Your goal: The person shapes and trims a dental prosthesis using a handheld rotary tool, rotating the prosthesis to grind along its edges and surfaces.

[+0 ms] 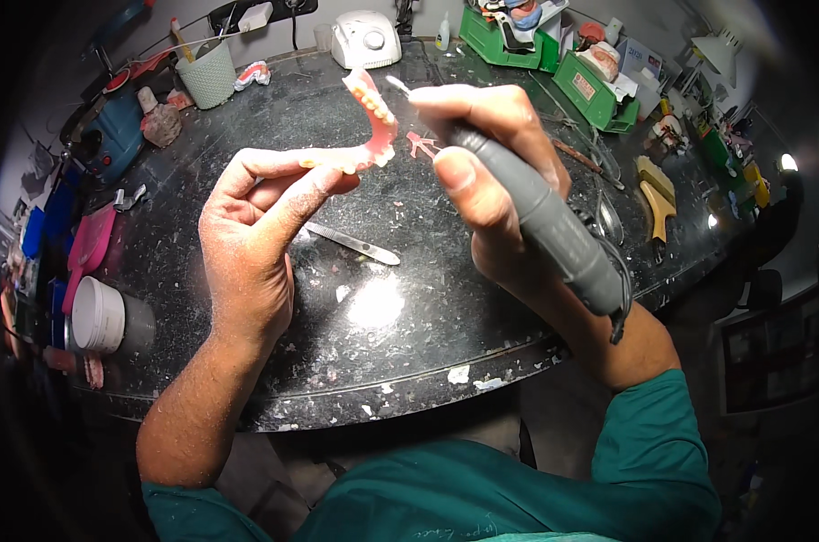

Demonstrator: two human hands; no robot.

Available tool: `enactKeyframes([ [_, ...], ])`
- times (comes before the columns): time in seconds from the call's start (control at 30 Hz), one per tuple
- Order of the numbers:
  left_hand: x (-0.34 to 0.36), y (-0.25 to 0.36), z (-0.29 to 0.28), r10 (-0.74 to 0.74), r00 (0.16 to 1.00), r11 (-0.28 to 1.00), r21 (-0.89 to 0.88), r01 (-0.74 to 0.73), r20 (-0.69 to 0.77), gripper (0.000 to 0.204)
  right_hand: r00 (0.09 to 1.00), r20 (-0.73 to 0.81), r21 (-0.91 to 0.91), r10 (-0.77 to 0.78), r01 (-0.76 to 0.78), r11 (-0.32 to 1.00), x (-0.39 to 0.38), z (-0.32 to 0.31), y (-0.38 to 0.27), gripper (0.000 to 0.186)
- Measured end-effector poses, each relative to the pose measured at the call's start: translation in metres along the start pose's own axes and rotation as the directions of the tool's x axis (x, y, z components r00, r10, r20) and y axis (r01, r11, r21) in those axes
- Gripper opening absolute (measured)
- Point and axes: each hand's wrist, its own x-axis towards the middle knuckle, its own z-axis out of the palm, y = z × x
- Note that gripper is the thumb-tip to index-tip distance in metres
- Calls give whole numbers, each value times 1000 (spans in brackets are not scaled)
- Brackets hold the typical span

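My left hand (258, 217) pinches one end of a pink denture (380, 135) with cream teeth, its curved arch raised above the bench. Dust coats the fingers and forearm. In my right hand (491, 163) lies a dark grey rotary handpiece (549, 221), its cable end toward my wrist. The handpiece's pale tip (398, 86) points at the denture's upper part, with a small gap seen between them. Behind the two hands, a small pink branched piece (420, 144) lies on the bench. A metal scalpel-like tool (353, 245) rests below the denture.
The black, chip-spotted bench (382, 352) curves around me. A white control box (365, 40) stands at the back, near a woven cup (208, 77). Green bins (595, 95) hold dental models at the far right. A brush (658, 203) lies right; a white tub (99, 314) sits left.
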Motion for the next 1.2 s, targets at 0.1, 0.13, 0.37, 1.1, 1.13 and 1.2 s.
enactKeyframes([
  [0.1,0,0,-2,-4,1000,1000,-12,4,-12,13,918,177,-189,-355,385,903,4,-3,16,33],
  [0.13,0,0,-2,-16,999,1000,-13,15,-30,13,931,161,-119,-326,346,930,1,1,20,35],
  [0.37,1,-3,-1,38,998,996,-78,-41,-44,13,949,141,-99,-283,298,949,-2,11,23,36],
  [1.1,1,-2,-3,25,999,997,-72,-28,-36,13,941,187,-56,-283,298,953,-4,11,23,36],
  [1.13,1,-2,-2,25,999,996,-81,-27,-35,13,944,169,-69,-284,298,952,-4,12,23,36],
  [1.2,1,-3,-4,24,999,996,-81,-27,-36,13,946,152,-82,-285,299,951,-4,12,23,37],
])
